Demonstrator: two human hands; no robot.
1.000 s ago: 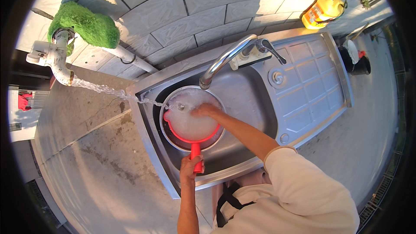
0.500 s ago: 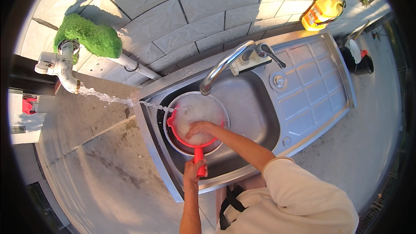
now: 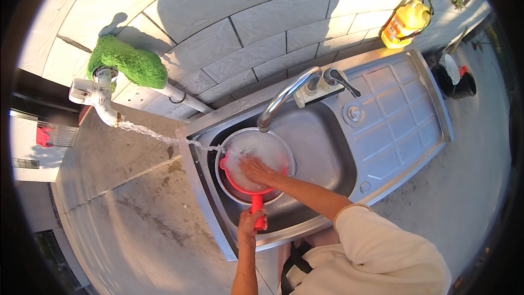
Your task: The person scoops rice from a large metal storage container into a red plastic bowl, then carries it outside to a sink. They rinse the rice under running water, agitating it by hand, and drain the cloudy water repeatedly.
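Outdoors, L hand point(image 3: 252, 225) was clamped on the red strainer point(image 3: 246, 181) handle over the sink point(image 3: 322, 147); R hand point(image 3: 256, 170) lay flat, fingers apart, inside. Best kept level under the stream point(image 3: 158, 137).

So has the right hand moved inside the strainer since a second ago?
Yes. The right hand slid from the strainer's far rim, near the faucet spout, toward the red handle.
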